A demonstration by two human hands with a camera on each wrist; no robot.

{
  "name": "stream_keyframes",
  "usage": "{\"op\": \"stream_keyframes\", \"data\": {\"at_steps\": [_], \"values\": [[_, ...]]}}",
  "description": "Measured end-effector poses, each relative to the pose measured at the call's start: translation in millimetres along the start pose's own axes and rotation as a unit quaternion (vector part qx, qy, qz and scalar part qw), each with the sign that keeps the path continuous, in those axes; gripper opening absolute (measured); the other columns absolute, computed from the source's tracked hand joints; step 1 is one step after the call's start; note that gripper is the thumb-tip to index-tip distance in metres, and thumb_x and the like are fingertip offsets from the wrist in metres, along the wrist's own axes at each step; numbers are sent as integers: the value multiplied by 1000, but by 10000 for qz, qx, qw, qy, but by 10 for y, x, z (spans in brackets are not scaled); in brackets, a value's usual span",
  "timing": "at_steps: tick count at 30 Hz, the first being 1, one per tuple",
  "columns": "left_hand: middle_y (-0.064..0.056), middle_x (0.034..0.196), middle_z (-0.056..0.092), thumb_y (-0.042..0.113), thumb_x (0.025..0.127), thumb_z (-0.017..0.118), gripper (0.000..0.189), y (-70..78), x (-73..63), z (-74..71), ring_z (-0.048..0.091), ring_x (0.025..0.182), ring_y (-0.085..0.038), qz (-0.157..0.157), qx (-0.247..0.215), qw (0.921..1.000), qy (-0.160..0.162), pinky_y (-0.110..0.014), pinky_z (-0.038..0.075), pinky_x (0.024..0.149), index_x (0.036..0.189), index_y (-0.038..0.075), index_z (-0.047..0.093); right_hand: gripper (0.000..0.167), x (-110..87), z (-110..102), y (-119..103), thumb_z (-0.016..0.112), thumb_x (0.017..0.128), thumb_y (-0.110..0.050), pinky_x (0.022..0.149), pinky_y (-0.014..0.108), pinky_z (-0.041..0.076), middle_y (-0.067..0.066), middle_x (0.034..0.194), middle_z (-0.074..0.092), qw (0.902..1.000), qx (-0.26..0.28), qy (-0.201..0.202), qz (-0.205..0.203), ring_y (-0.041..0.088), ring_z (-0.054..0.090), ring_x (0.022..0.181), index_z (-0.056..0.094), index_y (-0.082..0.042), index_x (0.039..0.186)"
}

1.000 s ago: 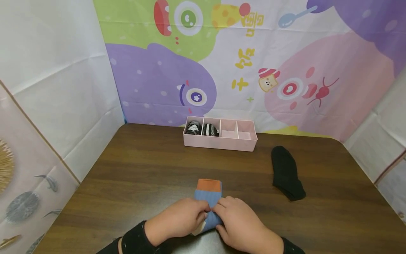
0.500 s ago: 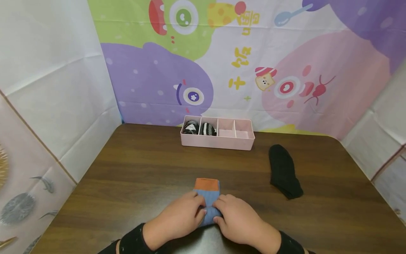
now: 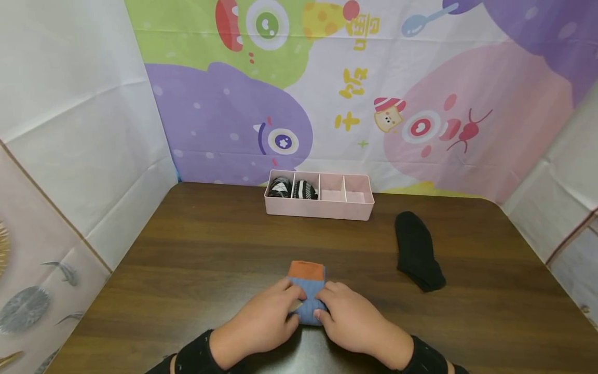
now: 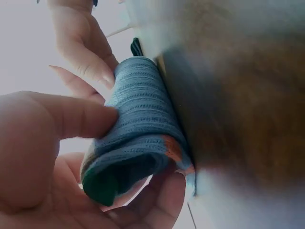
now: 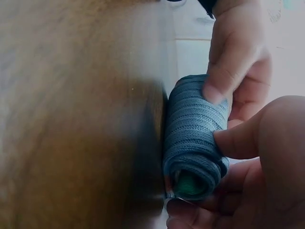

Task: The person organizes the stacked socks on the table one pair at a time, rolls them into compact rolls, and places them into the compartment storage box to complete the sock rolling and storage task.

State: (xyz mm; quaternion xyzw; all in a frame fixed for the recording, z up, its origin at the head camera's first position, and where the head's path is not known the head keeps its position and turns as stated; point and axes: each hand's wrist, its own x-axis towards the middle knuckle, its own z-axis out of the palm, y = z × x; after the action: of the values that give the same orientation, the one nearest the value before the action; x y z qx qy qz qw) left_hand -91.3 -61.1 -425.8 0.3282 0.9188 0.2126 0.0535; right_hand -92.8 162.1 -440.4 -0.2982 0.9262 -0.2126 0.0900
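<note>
Midway along the near side of the table lies a blue ribbed sock [image 3: 308,296] with an orange cuff [image 3: 306,270], flat at its far end and rolled up at its near end. My left hand [image 3: 268,314] grips the roll's left end, thumb on the near side and fingers curled beyond it. From the right, my right hand [image 3: 352,319] pinches the other end the same way. In the left wrist view the rolled sock [image 4: 140,100] shows its spiral end with green inside. The right wrist view shows the roll [image 5: 193,124] touching the tabletop.
A pink divided box [image 3: 319,209] stands at the table's back edge. Its two left compartments hold a dark patterned bundle [image 3: 280,187] and a black-and-white striped bundle [image 3: 306,190]. On the right lies a black sock [image 3: 419,252]. A cartoon-printed cloth [image 3: 233,114] hangs behind.
The near end of the blue sock has been rolled further toward the orange cuff, so the sock is shorter. Both hands have shifted slightly away from me with it.
</note>
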Motion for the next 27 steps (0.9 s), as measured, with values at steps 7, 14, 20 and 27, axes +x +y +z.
{"op": "stream_keyframes", "data": {"at_steps": [7, 14, 20, 27], "values": [[1, 101, 60, 13, 98, 69, 20, 5, -13, -10, 55, 84, -7, 158, 207, 9997, 24, -27, 52, 73, 117, 8, 68, 28, -21, -7, -54, 67, 101, -29, 80, 34, 52, -3, 108, 60, 9998, -85, 178, 31, 12, 56, 97, 67, -8, 119], [2, 98, 62, 13, 103, 62, 15, -7, 0, -9, 52, 80, -6, 89, 127, 9997, -213, -27, 49, 69, 115, 12, 69, 16, -49, -5, -131, 71, 96, -29, 76, 31, 43, -11, 95, 50, 9950, -537, 602, -586, 9, 44, 82, 63, -17, 101], [3, 99, 67, 19, 106, 55, 13, -9, 9, 6, 62, 86, -9, -85, -208, 9987, -454, -33, 53, 74, 112, 16, 66, 35, -47, -14, -149, 82, 87, -45, 77, 32, 45, -11, 97, 53, 9933, -862, 190, -740, 8, 45, 82, 62, -19, 100], [0, 102, 61, 23, 104, 61, 21, -13, 26, -8, 59, 84, -10, -507, -709, 9953, -419, -33, 52, 74, 119, 9, 55, 27, -54, -14, -148, 77, 92, -40, 82, 36, 49, -10, 95, 57, 9933, -889, 173, -722, 7, 49, 83, 64, -18, 99]]}}
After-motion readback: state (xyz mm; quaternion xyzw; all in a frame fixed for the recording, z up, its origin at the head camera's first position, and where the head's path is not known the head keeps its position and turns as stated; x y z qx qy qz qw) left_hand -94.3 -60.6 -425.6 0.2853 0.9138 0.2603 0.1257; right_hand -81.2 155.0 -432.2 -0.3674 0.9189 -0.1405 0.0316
